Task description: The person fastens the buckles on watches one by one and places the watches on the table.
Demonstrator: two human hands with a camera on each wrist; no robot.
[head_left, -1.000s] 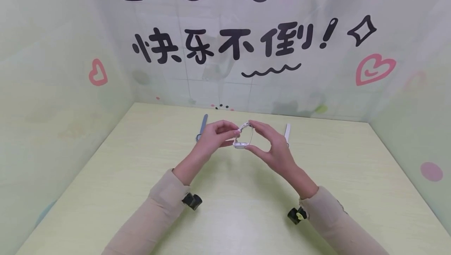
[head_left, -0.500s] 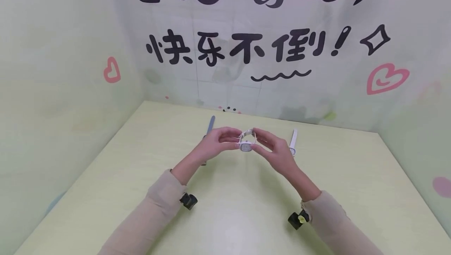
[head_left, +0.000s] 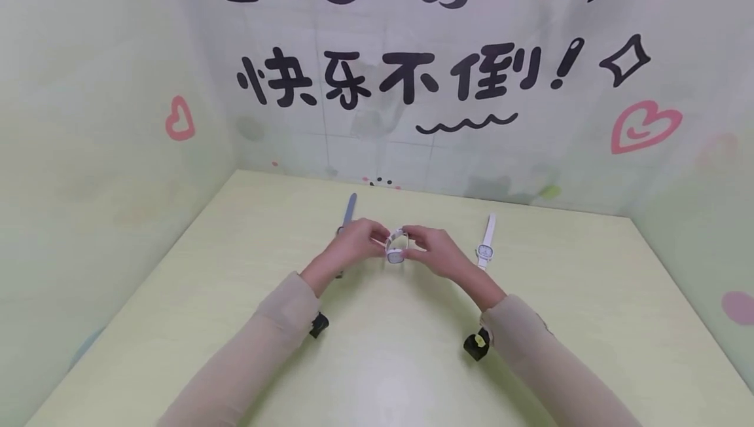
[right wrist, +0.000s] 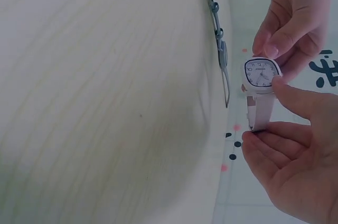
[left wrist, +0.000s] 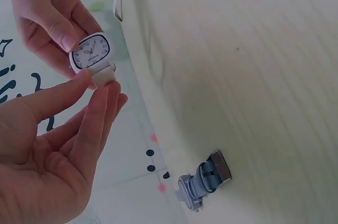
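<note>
Near the centre of the head view, both hands pinch a white wristwatch (head_left: 396, 257) above the desk (head_left: 383, 361), the left hand (head_left: 356, 241) at one side and the right hand (head_left: 436, 251) at the other. There the strap shows as a loop, but the dial is too small to read; both wrist views reveal numerals inside a dark, rounded-square outline.

The left wrist view, at lower centre, shows the curled band and shiny metal clasp (left wrist: 222, 167) of a blue-grey watch (head_left: 350, 209), which the left hand partly covers in the head view. Only the head view gives the face of a second white watch (head_left: 485, 252), lying right of centre with its strap out straight.

The desk is pale yellow with faint grain-like streaks; the sleeves (head_left: 235, 365) are beige cloth.
</note>
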